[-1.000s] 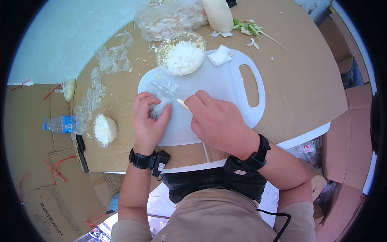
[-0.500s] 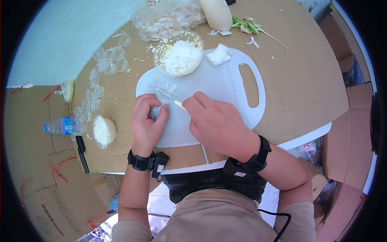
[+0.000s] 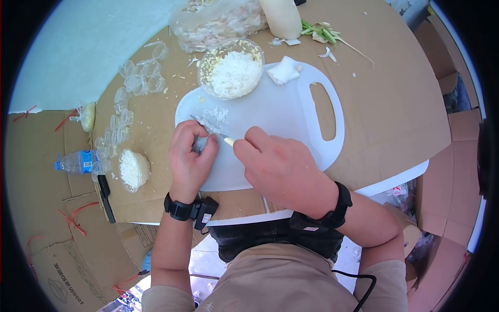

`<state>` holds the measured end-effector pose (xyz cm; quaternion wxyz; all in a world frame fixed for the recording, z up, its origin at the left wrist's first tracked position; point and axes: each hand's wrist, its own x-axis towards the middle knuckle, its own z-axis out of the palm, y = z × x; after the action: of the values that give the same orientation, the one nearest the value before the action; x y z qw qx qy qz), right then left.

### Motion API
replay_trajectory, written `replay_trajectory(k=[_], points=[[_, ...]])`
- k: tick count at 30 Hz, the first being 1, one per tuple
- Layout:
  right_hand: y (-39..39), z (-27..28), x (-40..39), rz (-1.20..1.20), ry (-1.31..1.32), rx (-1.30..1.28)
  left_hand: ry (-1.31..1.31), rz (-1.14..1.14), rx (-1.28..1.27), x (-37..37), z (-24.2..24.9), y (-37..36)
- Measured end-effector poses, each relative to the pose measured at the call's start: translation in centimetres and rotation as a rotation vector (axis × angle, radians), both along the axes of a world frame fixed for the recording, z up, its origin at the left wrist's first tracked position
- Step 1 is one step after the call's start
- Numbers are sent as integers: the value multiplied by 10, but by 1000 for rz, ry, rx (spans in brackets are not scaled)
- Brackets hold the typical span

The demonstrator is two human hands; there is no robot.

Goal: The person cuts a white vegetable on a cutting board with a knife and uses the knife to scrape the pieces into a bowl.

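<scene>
On the white cutting board, my right hand is closed around the pale handle of a knife. Its thin blade points to the upper left, reaching past my left fingertips. My left hand is curled, thumb and fingers around a pale, translucent piece of white radish that is mostly hidden. Just beyond the blade lie finely chopped white bits. A larger white chunk rests near the board's far edge.
A clear bowl of chopped white pieces stands at the board's far side. Left are a small filled cup, plastic cups and a bottle. A plastic bag, white radish and greens lie behind.
My right hand has shifted slightly down with the knife, and more of the blade shows across the chopped bits. My left hand stays almost in place.
</scene>
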<state>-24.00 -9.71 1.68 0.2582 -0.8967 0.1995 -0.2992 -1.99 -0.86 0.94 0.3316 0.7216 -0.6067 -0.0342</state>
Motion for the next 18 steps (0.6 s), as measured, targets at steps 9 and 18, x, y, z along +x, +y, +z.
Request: replay_trajectory(k=[9, 18], points=[[-2, 1, 4, 19, 2, 61, 101, -11, 29, 6, -7, 2], [-6, -7, 6, -19, -58, 115, 113, 1, -4, 3, -6, 3]])
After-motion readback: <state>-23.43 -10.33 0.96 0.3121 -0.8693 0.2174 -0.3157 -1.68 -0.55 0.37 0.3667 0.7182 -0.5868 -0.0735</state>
